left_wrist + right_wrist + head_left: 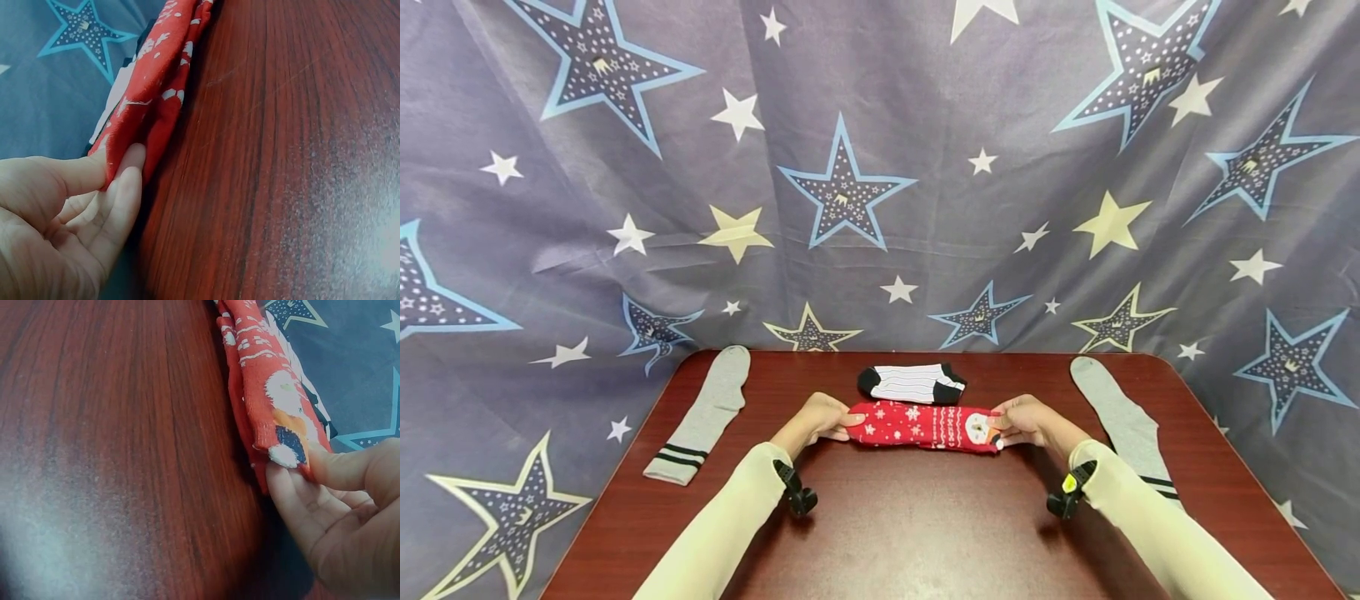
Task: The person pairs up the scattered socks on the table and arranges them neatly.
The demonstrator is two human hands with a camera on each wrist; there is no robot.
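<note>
A red sock [917,425] with white snowflakes and a white figure is stretched sideways between both hands, in front of a white and black sock [910,384]. The left hand [822,418] pinches its left end; in the left wrist view the thumb lies on one side of the red fabric [153,69] and the fingers of the left hand [69,219] on the other. Its right end, by the figure, is pinched by the right hand [1030,421]. Seen from the right wrist, the right hand [350,506] holds the layered edge of the red fabric [253,381] between thumb and fingers.
A grey sock [703,408] with black stripes lies at the left of the brown table [917,533]. Another grey sock [1123,417] lies at the right, partly hidden by the right sleeve. A grey cloth with stars [880,250] hangs behind the table.
</note>
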